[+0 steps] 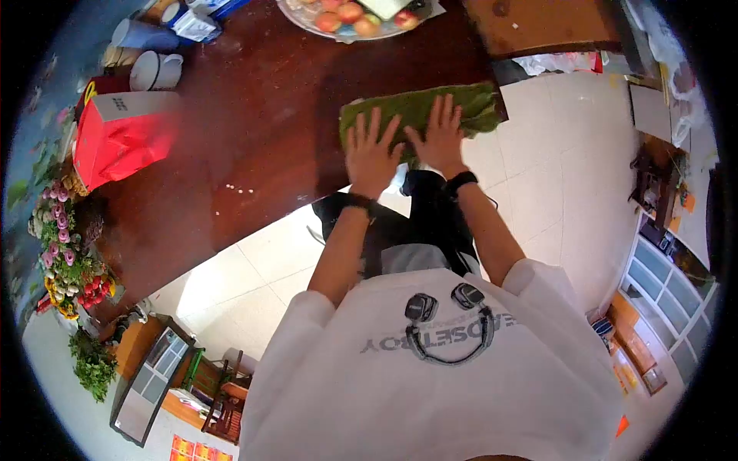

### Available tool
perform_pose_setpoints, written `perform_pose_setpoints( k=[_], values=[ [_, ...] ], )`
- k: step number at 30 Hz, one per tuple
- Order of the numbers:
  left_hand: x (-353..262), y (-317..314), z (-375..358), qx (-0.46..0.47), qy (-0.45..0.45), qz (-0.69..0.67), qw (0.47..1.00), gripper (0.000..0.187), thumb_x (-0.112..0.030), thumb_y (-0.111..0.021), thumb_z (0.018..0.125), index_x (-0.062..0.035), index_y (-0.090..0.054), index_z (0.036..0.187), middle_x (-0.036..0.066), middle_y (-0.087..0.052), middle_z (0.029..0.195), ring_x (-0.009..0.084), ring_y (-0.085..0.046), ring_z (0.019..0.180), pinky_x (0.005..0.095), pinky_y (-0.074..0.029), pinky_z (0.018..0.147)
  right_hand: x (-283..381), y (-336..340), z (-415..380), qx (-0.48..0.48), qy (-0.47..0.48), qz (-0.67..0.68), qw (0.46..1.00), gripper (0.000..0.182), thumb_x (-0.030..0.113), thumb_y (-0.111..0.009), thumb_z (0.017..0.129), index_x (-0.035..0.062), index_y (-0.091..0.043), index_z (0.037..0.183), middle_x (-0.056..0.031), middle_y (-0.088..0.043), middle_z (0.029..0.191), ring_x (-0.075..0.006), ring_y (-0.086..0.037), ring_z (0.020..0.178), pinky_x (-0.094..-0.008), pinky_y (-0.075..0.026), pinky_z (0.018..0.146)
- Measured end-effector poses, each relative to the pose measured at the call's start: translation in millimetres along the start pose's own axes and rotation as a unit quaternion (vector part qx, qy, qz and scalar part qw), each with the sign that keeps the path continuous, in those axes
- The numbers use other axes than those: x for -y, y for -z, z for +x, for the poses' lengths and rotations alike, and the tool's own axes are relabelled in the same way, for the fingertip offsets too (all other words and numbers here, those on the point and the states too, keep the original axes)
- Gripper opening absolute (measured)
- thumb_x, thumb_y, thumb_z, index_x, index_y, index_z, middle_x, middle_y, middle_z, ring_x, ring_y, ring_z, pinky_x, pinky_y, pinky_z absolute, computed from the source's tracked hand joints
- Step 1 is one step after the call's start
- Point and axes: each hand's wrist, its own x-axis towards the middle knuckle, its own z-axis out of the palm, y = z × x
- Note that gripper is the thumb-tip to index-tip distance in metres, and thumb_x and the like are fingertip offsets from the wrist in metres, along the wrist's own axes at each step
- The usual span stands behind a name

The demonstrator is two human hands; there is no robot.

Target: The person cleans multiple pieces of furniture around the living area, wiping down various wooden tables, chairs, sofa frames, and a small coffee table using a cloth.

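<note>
A green cloth [478, 109] lies spread near the right corner of the dark red-brown wooden table [269, 100], along its near edge. My left hand [373, 157] rests flat on the cloth's left half, fingers spread and pointing away from me. Flat on the cloth's middle lies my right hand [442, 144], its fingers also stretched out. The two thumbs point toward each other with a small gap between them. Neither hand grips anything. What lies under the cloth is hidden.
A plate [307, 23] of reddish fruit stands at the table's far side. On the left are a red bag-like box [123, 138], a white mug [156, 71] and flowers [61, 223]. Several white crumbs [240, 188] lie nearer the front edge. Pale floor tiles [538, 169] show at right.
</note>
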Motion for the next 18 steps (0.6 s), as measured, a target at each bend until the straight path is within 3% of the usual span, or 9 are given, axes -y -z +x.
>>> perform_pose_setpoints(
  k=[1,5,8,11,14,16,17,18],
  values=[
    [21,17,-16,0.015,0.018,0.02,1.0,0.062,-0.04,-0.064,0.092,-0.0295,-0.045,0.15,0.012,-0.032,0.16,0.0391,-0.029,0.146,0.0539,-0.023,0.118,27,-5,-7,0.0,0.0,-0.001,1.0,0.1,0.063,-0.055,0.091,0.0004,-0.013,0.158,-0.0235,-0.004,0.165,-0.0493,-0.009,0.149,-0.068,-0.029,0.11],
    [110,62,-96,-0.039,0.148,0.106,0.983,0.058,-0.041,-0.062,0.093,-0.0258,-0.049,0.147,0.015,-0.033,0.16,0.0447,-0.032,0.143,0.0598,-0.027,0.114,141,-27,-36,0.074,0.179,0.006,0.981,0.095,0.058,-0.059,0.09,0.0083,-0.017,0.159,-0.0175,-0.007,0.167,-0.0465,-0.014,0.15,-0.065,-0.033,0.107],
    [163,85,-167,-0.024,0.274,0.118,0.954,0.06,-0.044,-0.055,0.098,-0.025,-0.04,0.153,0.02,-0.025,0.162,0.0494,-0.024,0.145,0.0618,-0.025,0.114,224,-51,-67,0.105,0.317,0.035,0.942,0.085,0.054,-0.061,0.09,0.0105,-0.03,0.155,-0.0133,-0.018,0.165,-0.0404,-0.019,0.15,-0.0602,-0.037,0.107],
    [197,96,-223,-0.029,0.403,0.107,0.909,0.067,-0.044,-0.051,0.1,-0.0147,-0.032,0.156,0.023,-0.016,0.163,0.0501,-0.017,0.147,0.0618,-0.019,0.117,290,-87,-96,0.112,0.444,0.111,0.882,0.074,0.047,-0.065,0.088,0.014,-0.041,0.15,-0.006,-0.028,0.162,-0.0325,-0.024,0.149,-0.0556,-0.039,0.107],
    [214,93,-239,0.022,0.43,0.147,0.89,0.07,-0.042,-0.049,0.099,-0.0063,-0.028,0.156,0.03,-0.012,0.162,0.0538,-0.014,0.147,0.0634,-0.017,0.117,328,-109,-99,0.091,0.506,0.119,0.849,0.065,0.037,-0.068,0.086,0.0186,-0.049,0.145,0.0018,-0.033,0.16,-0.0248,-0.029,0.147,-0.0475,-0.039,0.109],
    [212,89,-217,0.02,0.428,0.177,0.886,0.071,-0.041,-0.048,0.099,-0.0044,-0.027,0.156,0.034,-0.01,0.16,0.0563,-0.013,0.146,0.0651,-0.017,0.116,330,-110,-77,0.123,0.522,0.119,0.836,0.062,0.038,-0.064,0.091,0.0194,-0.047,0.147,0.0029,-0.034,0.16,-0.0218,-0.029,0.148,-0.0435,-0.039,0.111],
    [209,83,-202,0.017,0.432,0.209,0.877,0.071,-0.04,-0.047,0.099,-0.0025,-0.026,0.156,0.038,-0.007,0.159,0.0588,-0.011,0.145,0.0668,-0.017,0.115,327,-110,-62,0.122,0.523,0.126,0.834,0.061,0.038,-0.063,0.092,0.0192,-0.047,0.147,0.0027,-0.034,0.16,-0.0218,-0.029,0.147,-0.043,-0.04,0.11],
    [208,75,-185,-0.04,0.392,0.163,0.904,0.073,-0.043,-0.049,0.098,-0.0019,-0.026,0.155,0.043,-0.006,0.156,0.0646,-0.01,0.141,0.0715,-0.019,0.111,317,-103,-45,0.121,0.522,0.123,0.835,0.061,0.038,-0.063,0.092,0.0192,-0.047,0.147,0.0027,-0.034,0.16,-0.0218,-0.029,0.147,-0.043,-0.04,0.11]
  ],
)
